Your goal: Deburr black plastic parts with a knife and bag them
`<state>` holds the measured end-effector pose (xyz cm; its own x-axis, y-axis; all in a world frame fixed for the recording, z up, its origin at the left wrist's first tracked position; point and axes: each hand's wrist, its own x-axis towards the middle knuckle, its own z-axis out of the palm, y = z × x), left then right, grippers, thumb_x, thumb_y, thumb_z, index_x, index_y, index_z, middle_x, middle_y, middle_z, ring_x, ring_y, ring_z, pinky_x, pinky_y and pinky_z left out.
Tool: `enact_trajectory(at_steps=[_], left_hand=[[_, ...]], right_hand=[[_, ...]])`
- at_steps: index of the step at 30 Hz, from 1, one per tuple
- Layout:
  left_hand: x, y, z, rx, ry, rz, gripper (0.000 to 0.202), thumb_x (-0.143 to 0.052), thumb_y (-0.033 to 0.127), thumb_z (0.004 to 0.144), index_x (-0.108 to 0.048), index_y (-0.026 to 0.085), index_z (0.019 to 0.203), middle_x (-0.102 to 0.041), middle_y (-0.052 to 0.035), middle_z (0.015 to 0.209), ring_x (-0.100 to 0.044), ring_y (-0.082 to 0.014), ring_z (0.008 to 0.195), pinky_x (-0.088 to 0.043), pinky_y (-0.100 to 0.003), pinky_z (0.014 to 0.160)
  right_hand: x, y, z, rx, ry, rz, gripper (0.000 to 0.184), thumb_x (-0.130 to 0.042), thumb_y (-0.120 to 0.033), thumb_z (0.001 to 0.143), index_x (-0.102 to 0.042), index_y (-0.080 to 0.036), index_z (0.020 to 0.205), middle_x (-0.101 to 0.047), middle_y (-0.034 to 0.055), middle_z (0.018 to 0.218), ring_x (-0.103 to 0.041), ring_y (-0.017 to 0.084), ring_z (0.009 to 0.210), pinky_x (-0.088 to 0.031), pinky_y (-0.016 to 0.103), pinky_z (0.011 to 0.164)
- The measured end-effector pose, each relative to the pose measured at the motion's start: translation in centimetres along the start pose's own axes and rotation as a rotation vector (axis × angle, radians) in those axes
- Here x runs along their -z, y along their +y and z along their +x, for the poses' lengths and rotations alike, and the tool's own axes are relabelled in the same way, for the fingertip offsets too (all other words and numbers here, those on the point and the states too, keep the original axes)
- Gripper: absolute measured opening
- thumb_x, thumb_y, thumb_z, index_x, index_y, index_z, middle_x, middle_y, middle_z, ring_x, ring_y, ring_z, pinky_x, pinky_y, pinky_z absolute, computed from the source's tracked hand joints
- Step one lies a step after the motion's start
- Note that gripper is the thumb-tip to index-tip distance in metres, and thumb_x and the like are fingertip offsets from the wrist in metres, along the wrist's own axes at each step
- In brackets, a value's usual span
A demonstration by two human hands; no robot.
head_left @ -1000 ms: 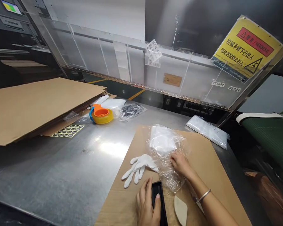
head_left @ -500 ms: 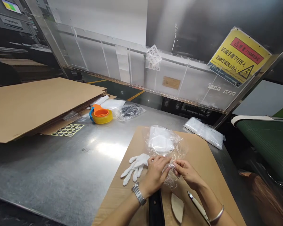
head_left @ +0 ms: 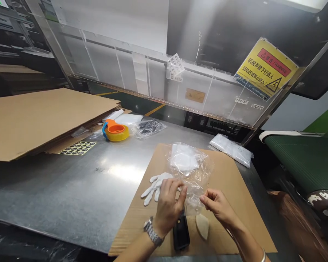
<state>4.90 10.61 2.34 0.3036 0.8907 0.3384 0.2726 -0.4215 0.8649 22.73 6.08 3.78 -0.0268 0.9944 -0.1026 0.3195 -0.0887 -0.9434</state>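
Observation:
A crinkled clear plastic bag (head_left: 192, 171) with white folded material inside lies on a brown cardboard sheet (head_left: 235, 203). My left hand (head_left: 168, 205) pinches the bag's near edge, fingers closed on the film. My right hand (head_left: 217, 205) pinches the same edge a little to the right. A white glove (head_left: 154, 185) lies flat just left of my left hand. A black phone-like device (head_left: 181, 233) and a pale oval piece (head_left: 202, 226) rest on the cardboard below my hands.
A steel table (head_left: 71, 196) carries a stack of cardboard sheets (head_left: 38, 116), a sticker sheet (head_left: 76, 148), an orange and yellow tape dispenser (head_left: 115, 131) and bagged items (head_left: 231, 149). A clear guard with a yellow warning sign (head_left: 265, 69) stands behind. A green conveyor (head_left: 303, 160) runs at the right.
My left hand left the black device and came up to the bag's edge. Both hands now pinch the bag, pulled slightly nearer and apart. The view shifted a little.

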Motion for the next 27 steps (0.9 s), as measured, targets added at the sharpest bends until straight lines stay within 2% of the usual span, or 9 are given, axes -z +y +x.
enact_trajectory(at_steps=[3, 6, 9, 12, 16, 19, 23, 25, 27], left_hand=[[-0.2, 0.8, -2.2, 0.114, -0.108, -0.182, 0.026, -0.05, 0.04, 0.083, -0.059, 0.017, 0.074, -0.057, -0.0039, 0.071, -0.052, -0.0182, 0.069, -0.04, -0.03, 0.065], [-0.7, 1.1, -3.8, 0.216, -0.231, -0.385, 0.024, -0.057, 0.04, 0.079, -0.06, 0.016, 0.076, -0.059, -0.001, 0.067, -0.052, -0.0138, 0.061, -0.041, -0.024, 0.057], [-1.0, 0.7, -4.7, 0.33, -0.229, -0.514, 0.026, -0.057, 0.038, 0.078, -0.054, 0.015, 0.065, -0.05, 0.0025, 0.057, -0.044, -0.0099, 0.051, -0.037, -0.021, 0.05], [-1.0, 0.1, -5.5, 0.411, -0.154, -0.577, 0.029, -0.055, 0.037, 0.079, -0.048, 0.016, 0.06, -0.042, 0.005, 0.052, -0.037, -0.0081, 0.048, -0.033, -0.02, 0.047], [-0.8, -0.2, -6.5, 0.438, -0.006, -0.589, 0.03, -0.054, 0.04, 0.079, -0.048, 0.017, 0.062, -0.04, 0.0052, 0.054, -0.037, -0.0083, 0.051, -0.033, -0.019, 0.051], [-0.9, -0.3, -7.0, 0.416, 0.043, -0.564, 0.028, -0.055, 0.042, 0.078, -0.052, 0.016, 0.07, -0.047, 0.0035, 0.059, -0.042, -0.009, 0.053, -0.034, -0.019, 0.049], [-1.3, -1.0, -7.3, 0.359, 0.091, -0.464, 0.026, -0.056, 0.042, 0.078, -0.055, 0.016, 0.078, -0.055, 0.0002, 0.067, -0.05, -0.0115, 0.056, -0.039, -0.021, 0.049], [-1.4, -1.8, -7.4, 0.336, 0.179, -0.358, 0.026, -0.05, 0.04, 0.082, -0.052, 0.016, 0.072, -0.052, 0.0009, 0.062, -0.05, -0.0124, 0.055, -0.04, -0.022, 0.05], [-1.3, -2.7, -7.7, 0.298, 0.296, -0.216, 0.022, -0.048, 0.036, 0.084, -0.054, 0.016, 0.08, -0.054, -0.0018, 0.068, -0.054, -0.0159, 0.063, -0.043, -0.027, 0.057]], right_hand=[[-1.4, -0.8, -1.2, 0.04, 0.026, -0.099, 0.033, -0.058, -0.043, 0.077, -0.045, -0.018, 0.06, -0.04, -0.0049, 0.056, -0.034, 0.008, 0.054, -0.026, 0.022, 0.051], [-3.0, -1.2, -2.4, 0.067, 0.028, -0.212, 0.023, -0.06, -0.03, 0.075, -0.047, -0.018, 0.06, -0.042, -0.0049, 0.056, -0.035, 0.008, 0.055, -0.025, 0.022, 0.051], [-4.2, -1.4, -3.3, 0.082, 0.006, -0.275, 0.025, -0.06, -0.026, 0.074, -0.045, -0.018, 0.057, -0.041, -0.0055, 0.054, -0.034, 0.008, 0.053, -0.022, 0.021, 0.049], [-4.6, -1.4, -3.7, 0.09, -0.037, -0.268, 0.03, -0.06, -0.034, 0.077, -0.046, -0.018, 0.056, -0.043, -0.0053, 0.053, -0.037, 0.007, 0.052, -0.025, 0.02, 0.048], [-4.7, -1.0, -4.0, 0.117, 0.03, -0.283, 0.046, -0.035, -0.044, 0.092, -0.05, -0.017, 0.058, -0.048, -0.0022, 0.054, -0.044, 0.009, 0.053, -0.033, 0.02, 0.051], [-5.2, -0.6, -4.4, 0.169, 0.136, -0.379, 0.04, -0.036, -0.039, 0.093, -0.052, -0.017, 0.064, -0.053, -0.0002, 0.061, -0.048, 0.012, 0.06, -0.036, 0.022, 0.056], [-6.6, -0.3, -5.1, 0.31, 0.161, -0.571, 0.023, -0.044, -0.026, 0.089, -0.056, -0.019, 0.071, -0.057, 0.0017, 0.071, -0.049, 0.015, 0.07, -0.035, 0.026, 0.063], [-7.1, -0.2, -5.0, 0.355, 0.204, -0.666, 0.024, -0.04, -0.021, 0.09, -0.056, -0.02, 0.073, -0.055, 0.0036, 0.072, -0.047, 0.018, 0.072, -0.033, 0.028, 0.063], [-7.5, 0.0, -4.8, 0.381, 0.257, -0.747, 0.025, -0.037, -0.018, 0.09, -0.057, -0.019, 0.076, -0.054, 0.0056, 0.074, -0.046, 0.019, 0.073, -0.033, 0.029, 0.063]])
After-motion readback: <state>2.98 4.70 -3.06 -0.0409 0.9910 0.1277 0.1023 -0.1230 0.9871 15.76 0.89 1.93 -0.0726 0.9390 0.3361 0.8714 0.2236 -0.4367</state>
